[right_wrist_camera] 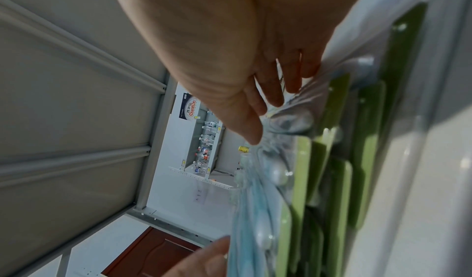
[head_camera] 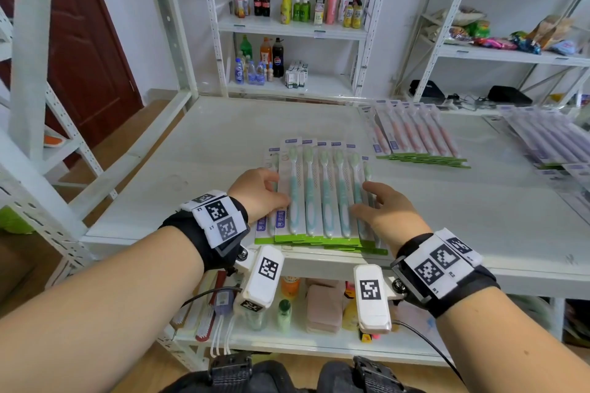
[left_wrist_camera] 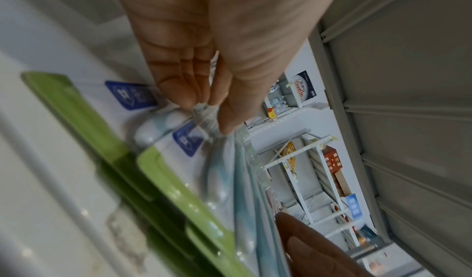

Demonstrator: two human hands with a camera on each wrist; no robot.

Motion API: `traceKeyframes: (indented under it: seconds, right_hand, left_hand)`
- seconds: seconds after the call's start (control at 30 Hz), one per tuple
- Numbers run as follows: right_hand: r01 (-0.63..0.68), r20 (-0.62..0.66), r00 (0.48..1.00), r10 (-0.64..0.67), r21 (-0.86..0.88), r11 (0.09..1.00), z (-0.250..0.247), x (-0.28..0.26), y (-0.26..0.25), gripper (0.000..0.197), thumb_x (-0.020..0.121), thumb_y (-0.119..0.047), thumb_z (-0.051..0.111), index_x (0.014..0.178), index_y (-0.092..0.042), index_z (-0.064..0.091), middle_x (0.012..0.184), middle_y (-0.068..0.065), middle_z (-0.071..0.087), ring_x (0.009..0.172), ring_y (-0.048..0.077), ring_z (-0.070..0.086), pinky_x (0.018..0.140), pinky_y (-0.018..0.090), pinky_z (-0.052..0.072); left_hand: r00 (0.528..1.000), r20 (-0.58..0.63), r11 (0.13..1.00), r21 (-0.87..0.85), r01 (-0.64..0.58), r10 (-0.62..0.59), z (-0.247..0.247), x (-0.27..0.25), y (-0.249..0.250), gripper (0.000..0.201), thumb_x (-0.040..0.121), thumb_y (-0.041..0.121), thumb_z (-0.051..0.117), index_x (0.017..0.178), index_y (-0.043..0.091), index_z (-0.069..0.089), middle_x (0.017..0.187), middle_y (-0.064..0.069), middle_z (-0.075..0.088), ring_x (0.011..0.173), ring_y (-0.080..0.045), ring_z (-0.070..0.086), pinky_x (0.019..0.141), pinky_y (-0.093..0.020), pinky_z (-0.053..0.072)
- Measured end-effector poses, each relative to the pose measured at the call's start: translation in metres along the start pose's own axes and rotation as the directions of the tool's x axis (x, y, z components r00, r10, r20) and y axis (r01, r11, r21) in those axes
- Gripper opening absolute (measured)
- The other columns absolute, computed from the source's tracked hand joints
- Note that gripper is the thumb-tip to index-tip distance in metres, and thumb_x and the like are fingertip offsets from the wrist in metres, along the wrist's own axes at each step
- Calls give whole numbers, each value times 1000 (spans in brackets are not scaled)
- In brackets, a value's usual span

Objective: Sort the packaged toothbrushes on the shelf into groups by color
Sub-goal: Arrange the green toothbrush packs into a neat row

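Toothbrushes point(head_camera: 322, 195): blue labels, writing unreadable.

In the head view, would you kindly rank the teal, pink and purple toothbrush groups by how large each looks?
1. teal toothbrush group, framed by the left hand and right hand, though it lies nearest the camera.
2-3. pink toothbrush group and purple toothbrush group: unsure, since the purple is cut off by the frame edge.

toothbrush packs point(head_camera: 319, 198): glossy clear plastic (green card edges) | shelf point(head_camera: 191, 169): smooth white-painted metal
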State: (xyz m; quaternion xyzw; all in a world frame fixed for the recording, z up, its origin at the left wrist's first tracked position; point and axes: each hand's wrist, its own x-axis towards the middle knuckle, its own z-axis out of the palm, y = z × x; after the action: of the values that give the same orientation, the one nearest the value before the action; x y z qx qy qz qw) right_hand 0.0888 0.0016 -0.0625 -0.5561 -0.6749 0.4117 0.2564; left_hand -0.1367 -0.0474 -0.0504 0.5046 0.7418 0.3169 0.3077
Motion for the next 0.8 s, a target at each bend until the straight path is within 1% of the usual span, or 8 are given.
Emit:
traceKeyframes:
  seconds: [0.07, 0.13, 0.23, 0.33, 0.4, 0.53, 0.67, 0.8]
  right_hand:
    - [8, 0, 1000, -8, 19, 1000, 0, -1, 1, 58, 86, -21, 65, 140, -22, 41, 142, 4, 44, 114, 17, 48, 71, 15, 41]
    - [20, 3, 1000, -20, 18, 1000, 2, -1, 0, 59, 85, -21, 66, 139, -20, 42, 143, 3, 44, 124, 20, 45, 85, 22, 39]
    - [38, 5, 999, -38, -7, 999, 5, -1, -3, 61, 84, -21, 67, 140, -19, 42, 145, 1, 42, 131, 19, 40, 98, 27, 35]
    - [45, 2, 999, -45, -24, 999, 8, -1, -6, 67, 81, -24, 71, 140, -18, 41, 147, 1, 40, 133, 18, 38, 95, 22, 31]
    - [49, 4, 999, -49, -53, 997, 10, 0, -7, 72, 77, -27, 74, 140, -17, 41, 147, 1, 39, 132, 18, 39, 99, 24, 31]
    - [54, 25, 998, -51, -97, 994, 12, 1, -8, 78, 74, -29, 77, 141, -17, 40, 153, 1, 29, 136, 19, 35, 112, 34, 30]
    - [56, 48, 998, -52, -101, 993, 13, 2, -8, 79, 73, -26, 78, 141, -16, 40, 156, -2, 23, 138, 17, 32, 112, 29, 28]
    - [56, 48, 998, -51, -117, 992, 13, 2, -8, 79, 72, -27, 78, 141, -17, 40, 155, -2, 24, 137, 17, 33, 109, 27, 28]
  left_hand:
    - [992, 47, 981, 148, -122, 116, -3, -2, 4, 66, 78, 32, 71, 138, 21, 43, 136, -1, 47, 114, -14, 50, 94, -24, 38]
    - [960, 176, 932, 255, -258, 218, -2, -6, 9, 77, 75, 41, 72, 142, 28, 36, 150, 2, 29, 135, -14, 31, 106, -24, 25]
    - [901, 347, 833, 392, -391, 260, 7, -12, 16, 96, 69, 53, 73, 147, 37, 20, 157, 10, 4, 144, -12, 4, 113, -31, 10]
    - [873, 425, 725, 520, -451, 237, 18, -13, 22, 107, 67, 59, 72, 149, 34, 8, 158, 6, -7, 145, -16, -9, 116, -36, 3]
    - [868, 437, 688, 556, -466, 236, 23, -13, 23, 109, 67, 60, 72, 150, 33, 6, 159, 3, -8, 145, -19, -10, 116, -36, 1]
    - [857, 447, 686, 540, -488, 258, 28, -15, 22, 106, 70, 56, 72, 150, 28, 9, 159, 0, -1, 146, -19, -3, 116, -33, 5]
    - [841, 454, 669, 531, -520, 294, 28, -15, 23, 103, 70, 56, 72, 150, 26, 14, 158, 1, 10, 145, -19, 6, 116, -33, 9]
    - [839, 459, 669, 529, -522, 292, 27, -16, 24, 101, 70, 55, 72, 149, 27, 16, 158, 4, 14, 145, -19, 6, 115, -32, 9]
